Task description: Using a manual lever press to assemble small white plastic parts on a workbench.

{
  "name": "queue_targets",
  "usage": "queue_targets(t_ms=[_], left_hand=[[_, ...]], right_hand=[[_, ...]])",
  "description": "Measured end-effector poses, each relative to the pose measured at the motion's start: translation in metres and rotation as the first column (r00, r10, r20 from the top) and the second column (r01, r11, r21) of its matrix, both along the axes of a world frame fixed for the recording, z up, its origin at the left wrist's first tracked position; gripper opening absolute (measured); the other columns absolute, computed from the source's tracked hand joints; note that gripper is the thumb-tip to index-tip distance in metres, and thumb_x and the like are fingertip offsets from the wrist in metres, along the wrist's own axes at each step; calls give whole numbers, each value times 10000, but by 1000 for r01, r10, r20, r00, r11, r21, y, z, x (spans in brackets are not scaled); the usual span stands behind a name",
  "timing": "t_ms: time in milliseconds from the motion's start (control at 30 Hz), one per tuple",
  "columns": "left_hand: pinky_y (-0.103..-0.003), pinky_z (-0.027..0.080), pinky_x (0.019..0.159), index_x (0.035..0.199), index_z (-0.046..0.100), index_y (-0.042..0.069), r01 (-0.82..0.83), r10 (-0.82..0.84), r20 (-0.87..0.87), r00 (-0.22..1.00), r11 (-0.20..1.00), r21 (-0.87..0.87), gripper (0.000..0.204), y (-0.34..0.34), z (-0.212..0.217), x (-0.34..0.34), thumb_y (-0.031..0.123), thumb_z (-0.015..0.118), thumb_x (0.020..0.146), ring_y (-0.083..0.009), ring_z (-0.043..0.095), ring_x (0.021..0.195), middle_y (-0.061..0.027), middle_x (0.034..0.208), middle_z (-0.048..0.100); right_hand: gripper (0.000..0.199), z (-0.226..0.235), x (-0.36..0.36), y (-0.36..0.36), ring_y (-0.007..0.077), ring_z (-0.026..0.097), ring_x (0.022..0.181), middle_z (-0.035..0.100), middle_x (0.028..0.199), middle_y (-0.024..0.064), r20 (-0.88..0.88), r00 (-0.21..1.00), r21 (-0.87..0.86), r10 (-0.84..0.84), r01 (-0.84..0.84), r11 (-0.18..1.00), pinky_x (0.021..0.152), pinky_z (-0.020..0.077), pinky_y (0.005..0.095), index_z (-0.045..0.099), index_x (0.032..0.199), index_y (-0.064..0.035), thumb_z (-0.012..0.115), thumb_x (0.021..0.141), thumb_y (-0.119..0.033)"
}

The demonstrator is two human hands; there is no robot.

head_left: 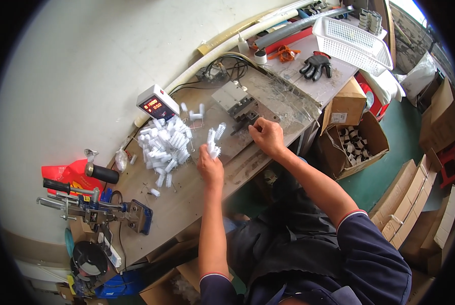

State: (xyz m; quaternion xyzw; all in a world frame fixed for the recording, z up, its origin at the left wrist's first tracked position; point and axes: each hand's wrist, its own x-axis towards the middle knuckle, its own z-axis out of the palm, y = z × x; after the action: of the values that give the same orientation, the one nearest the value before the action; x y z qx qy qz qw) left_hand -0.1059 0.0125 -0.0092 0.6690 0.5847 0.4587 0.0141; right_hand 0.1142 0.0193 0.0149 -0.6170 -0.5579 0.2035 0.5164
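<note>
The bare left hand (210,163) is closed around a few white, ribbed, tube-like pieces (216,138) above the worn grey-brown worktable (174,211). The bare right hand (269,135) has its fingers curled together, just beside the dark metal clamp (249,118) of a pale grey, block-shaped machine (232,97); whether they pinch anything, I cannot tell. Left of the left hand, a loose heap of similar white pieces (165,142) lies near a white box with a red-lit display (158,103). Farther off are a black-and-grey glove (316,67) and a white perforated plastic basket (350,42)
</note>
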Motion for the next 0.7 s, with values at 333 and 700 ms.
queue_targets(t_ms=[333, 700], left_hand=[[-298, 486, 556, 1052, 569, 25, -7, -14, 448, 894, 999, 44, 98, -5, 12, -5, 117, 539, 1064, -122, 602, 609, -56, 825, 695], [-299, 487, 573, 1082, 588, 22, -117, 31, 463, 886, 980, 158, 141, 11, -18, -19, 140, 639, 1024, -129, 612, 651, -58, 807, 658]], right_hand=[[100, 22, -46, 23, 315, 667, 687, 640, 776, 128, 278, 931, 390, 236, -334, 858, 604, 524, 403, 648, 829, -48, 711, 869, -115], [171, 15, -142, 171, 384, 709, 957, 718, 1019, 181, 630, 746, 26, 215, -296, 955, 845, 576, 496, 745, 932, -57, 692, 808, -162]])
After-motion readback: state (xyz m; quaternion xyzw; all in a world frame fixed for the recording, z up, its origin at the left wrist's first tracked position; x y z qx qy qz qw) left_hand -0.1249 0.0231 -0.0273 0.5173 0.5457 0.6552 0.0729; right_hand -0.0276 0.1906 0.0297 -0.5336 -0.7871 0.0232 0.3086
